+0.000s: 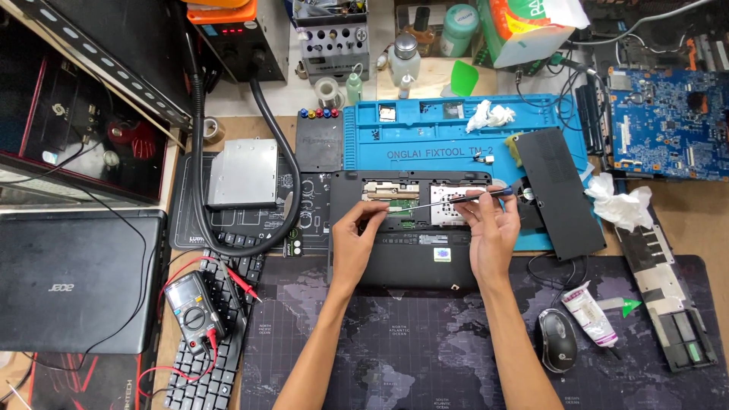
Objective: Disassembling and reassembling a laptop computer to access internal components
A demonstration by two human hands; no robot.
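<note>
A black laptop (410, 262) lies upside down at the table's middle, its bottom bay open and showing a green memory board (401, 205) and a metal drive bay. My left hand (355, 241) rests on the laptop's left part, fingers touching the edge of the open bay. My right hand (493, 231) grips a thin screwdriver (456, 200) with a blue-black handle. Its shaft points left across the bay. The removed black cover panel (558, 190) lies to the right on a blue work mat (425, 137).
A silver optical drive (243, 173) and a black hose lie to the left. A closed black laptop (72, 281), a multimeter (194, 304) and a keyboard sit at lower left. A mouse (557, 339), a paste tube (591, 313), tissues and a blue circuit board (668, 125) are on the right.
</note>
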